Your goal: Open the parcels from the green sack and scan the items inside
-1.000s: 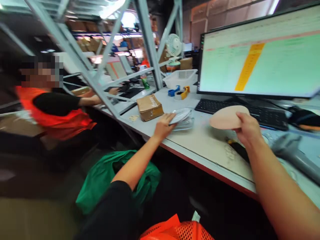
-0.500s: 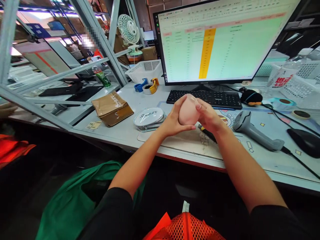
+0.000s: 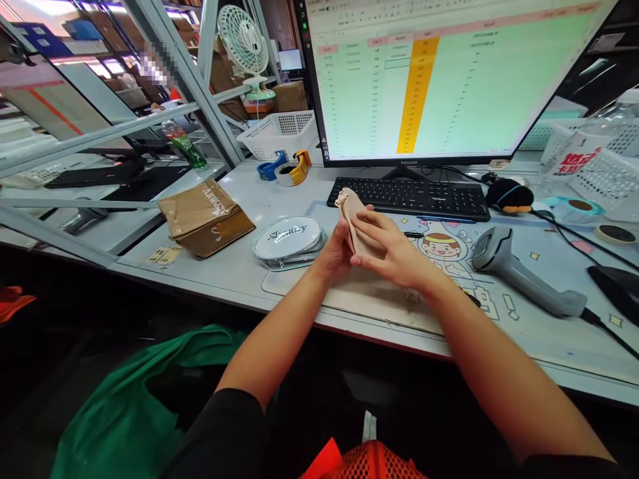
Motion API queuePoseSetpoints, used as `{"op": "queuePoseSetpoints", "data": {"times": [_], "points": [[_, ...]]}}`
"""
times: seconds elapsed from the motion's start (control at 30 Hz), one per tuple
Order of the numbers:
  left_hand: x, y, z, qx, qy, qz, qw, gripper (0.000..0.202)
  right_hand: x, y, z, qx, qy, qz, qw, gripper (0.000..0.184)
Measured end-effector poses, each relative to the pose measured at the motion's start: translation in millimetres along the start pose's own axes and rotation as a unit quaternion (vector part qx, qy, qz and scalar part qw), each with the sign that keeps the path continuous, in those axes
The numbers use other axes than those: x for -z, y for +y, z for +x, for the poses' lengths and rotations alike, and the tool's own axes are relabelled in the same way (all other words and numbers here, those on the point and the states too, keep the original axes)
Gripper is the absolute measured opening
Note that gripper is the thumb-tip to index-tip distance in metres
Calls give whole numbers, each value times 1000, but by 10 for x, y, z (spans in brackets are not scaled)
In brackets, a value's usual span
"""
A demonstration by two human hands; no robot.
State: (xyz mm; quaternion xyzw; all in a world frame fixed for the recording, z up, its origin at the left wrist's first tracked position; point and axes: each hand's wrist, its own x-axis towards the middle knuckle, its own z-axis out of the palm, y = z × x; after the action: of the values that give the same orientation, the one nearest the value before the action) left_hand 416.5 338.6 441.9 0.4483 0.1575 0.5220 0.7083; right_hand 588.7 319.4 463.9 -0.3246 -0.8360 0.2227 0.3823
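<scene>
Two stacked layers of a beige bra cup set [image 3: 353, 201] stand on edge above the front of the desk mat, with a ruffled-looking bit at the top. My left hand [image 3: 335, 256] is closed around the left lower side, its fingers partly hidden. Across the right face lies my right hand [image 3: 394, 249], its fingers pressing the outer layer and its thumb at the lower edge. Just left of my hands rests a clear oval pouch [image 3: 289, 239] with dark lettering on its white top.
A crumpled brown carton [image 3: 207, 216] lies at left, with tape dispensers [image 3: 287, 169] behind. The keyboard [image 3: 414, 198] and monitor [image 3: 409, 163] stand beyond my hands. At right are a grey barcode scanner [image 3: 529, 276], a mouse [image 3: 616, 286] and tape rolls [image 3: 574, 207].
The bra cups have turned from a round face towards me to edge-on, layers showing. My right hand has moved over their right face; the left has shifted lower. The view has moved slightly.
</scene>
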Motion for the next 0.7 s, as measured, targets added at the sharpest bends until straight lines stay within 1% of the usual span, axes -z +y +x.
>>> {"op": "queuePoseSetpoints", "data": {"times": [0.1,0.2,0.3,0.4,0.43,0.5,0.53,0.57,0.6,0.63,0.67,0.7], "points": [[-18,24,-14,4,-4,2,1000,90,-2,-13,-8,11,-10,-11,1000,79],[-51,50,-28,-3,5,0,1000,81,-28,11,-11,14,2,-60,998,79],[-96,78,-32,-23,49,-7,999,71,-66,72,-10,-15,14,-123,992,83],[-134,109,-10,-66,93,-10,993,66,-69,110,2,-18,15,-124,992,86],[-135,116,7,-91,108,-9,990,65,-59,107,9,-15,29,-106,994,89],[-104,116,55,-143,136,1,980,64,-31,78,26,-36,88,-41,995,93],[-71,108,82,-163,147,10,976,65,-14,56,36,-68,114,10,991,92],[-28,95,107,-174,154,24,972,67,3,33,45,-110,123,68,984,88],[23,80,127,-179,161,43,970,69,21,11,54,-155,117,127,973,79],[75,64,140,-183,172,72,965,69,39,-6,61,-196,106,177,959,67],[123,50,143,-195,194,115,955,68,58,-18,67,-227,105,211,945,54],[161,38,137,-220,225,170,934,67,77,-25,72,-247,122,224,935,42]]}}
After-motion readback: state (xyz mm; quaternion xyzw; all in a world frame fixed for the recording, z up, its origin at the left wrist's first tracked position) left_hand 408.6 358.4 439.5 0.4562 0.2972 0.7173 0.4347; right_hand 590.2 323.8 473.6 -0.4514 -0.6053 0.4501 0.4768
